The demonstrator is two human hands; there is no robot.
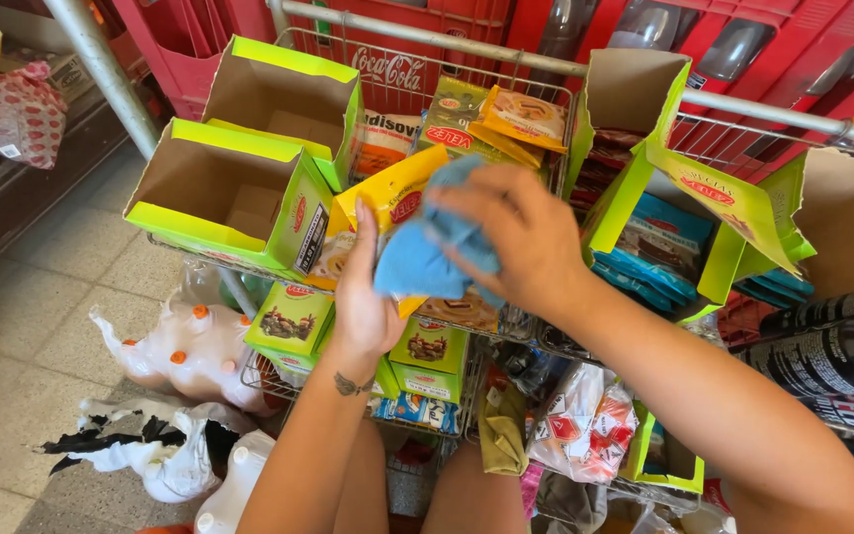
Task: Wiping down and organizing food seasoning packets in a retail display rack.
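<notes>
Pale floor tiles (42, 297) run beneath us, matte and square, with grout lines showing. Nearest to us on that floor lies a shrink-wrapped pack of white jugs with orange caps (190, 351), its glossy plastic film torn and crumpled. Just above it stands the wire cart (427, 74), a thin metal grid with a round tubular rail, crammed with soft, shiny snack packets.

Our left hand (363, 297) is raised with fingers straight and close together, the palm pressed flat against a yellow foil packet (387, 198) and steadying it from behind; it is not closed around anything. Our right hand (516, 237) is curled over a blue cloth (427, 252), a soft, bunched rag, gripping it and pressing it against the front of that same packet, which stands upright in the middle of the cart.

To the left sit two open cardboard boxes (239, 168), brown inside with smooth lime-green outsides, tilted towards us. On the right another green carton (635, 138) holds flat teal packets (664, 242). Dark plastic bottles (832, 341) lie at the right edge. Behind everything stand what look to be red plastic crates (427, 20), hard and ribbed.
</notes>
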